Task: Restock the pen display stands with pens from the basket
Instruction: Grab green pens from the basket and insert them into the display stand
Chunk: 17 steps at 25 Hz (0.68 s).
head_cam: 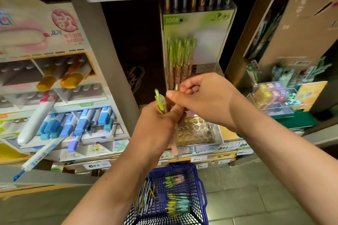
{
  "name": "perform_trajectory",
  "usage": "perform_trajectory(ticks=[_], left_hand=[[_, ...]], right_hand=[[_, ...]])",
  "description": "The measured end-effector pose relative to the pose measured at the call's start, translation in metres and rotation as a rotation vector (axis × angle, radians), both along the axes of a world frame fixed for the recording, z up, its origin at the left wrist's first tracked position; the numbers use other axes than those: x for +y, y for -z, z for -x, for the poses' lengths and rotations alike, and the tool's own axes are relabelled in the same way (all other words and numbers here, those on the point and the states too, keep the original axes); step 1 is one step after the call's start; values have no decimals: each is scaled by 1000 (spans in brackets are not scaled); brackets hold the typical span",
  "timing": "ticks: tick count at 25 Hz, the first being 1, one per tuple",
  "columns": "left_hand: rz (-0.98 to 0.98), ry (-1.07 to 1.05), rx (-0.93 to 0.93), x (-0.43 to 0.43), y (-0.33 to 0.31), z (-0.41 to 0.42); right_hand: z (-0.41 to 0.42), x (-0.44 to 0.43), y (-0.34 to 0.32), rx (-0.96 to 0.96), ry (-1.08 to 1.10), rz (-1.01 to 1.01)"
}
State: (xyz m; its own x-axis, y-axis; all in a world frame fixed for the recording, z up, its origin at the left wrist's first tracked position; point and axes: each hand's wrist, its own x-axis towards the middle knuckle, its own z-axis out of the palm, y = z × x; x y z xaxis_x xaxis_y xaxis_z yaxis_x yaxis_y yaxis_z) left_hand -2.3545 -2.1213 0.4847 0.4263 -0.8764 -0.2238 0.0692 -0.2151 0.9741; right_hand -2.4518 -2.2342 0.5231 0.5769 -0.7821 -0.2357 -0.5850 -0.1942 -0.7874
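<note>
At twelve o'clock the pen stand (210, 51) bore a green card (196, 22) reading "1008". At seven o'clock a shelf tag (95, 165) read "6 90"; at six, a second tag (198, 159) read the same.

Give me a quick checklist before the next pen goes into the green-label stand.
1. Left hand grips the spare pens: ok.
2. Right hand pinches the top of one pen: ok.
3. That pen is free of the others in the bundle: cannot tell, the hands hide it.
4. Empty holes in the stand's clear tray: ok, many show open to the right of the standing green-topped pens.
5. Path from the hands to the tray is unblocked: ok, the tray lies just behind and below them.
6. Basket holds more pens: ok.
</note>
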Motion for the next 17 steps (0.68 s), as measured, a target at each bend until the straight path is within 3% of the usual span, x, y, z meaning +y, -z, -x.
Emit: perform_trajectory(ticks=[2,6,10,13,15,17], left_hand=[[0,-14,19,0,-1,1],[35,31,186,0,3,0],[59,16,215,0,9,1],[-3,-18,210,-2,14,-2],[-78,-16,195,-1,20,-9],[-100,-7,281,-1,24,-11]], right_hand=[[0,-5,-3,9,-4,-3],[6,-14,-7,-146,72,-119],[8,-11,0,-82,27,-167],[12,-26,-12,-317,153,-105],[16,-42,-25,-469,208,56],[16,-52,-30,-498,233,236]])
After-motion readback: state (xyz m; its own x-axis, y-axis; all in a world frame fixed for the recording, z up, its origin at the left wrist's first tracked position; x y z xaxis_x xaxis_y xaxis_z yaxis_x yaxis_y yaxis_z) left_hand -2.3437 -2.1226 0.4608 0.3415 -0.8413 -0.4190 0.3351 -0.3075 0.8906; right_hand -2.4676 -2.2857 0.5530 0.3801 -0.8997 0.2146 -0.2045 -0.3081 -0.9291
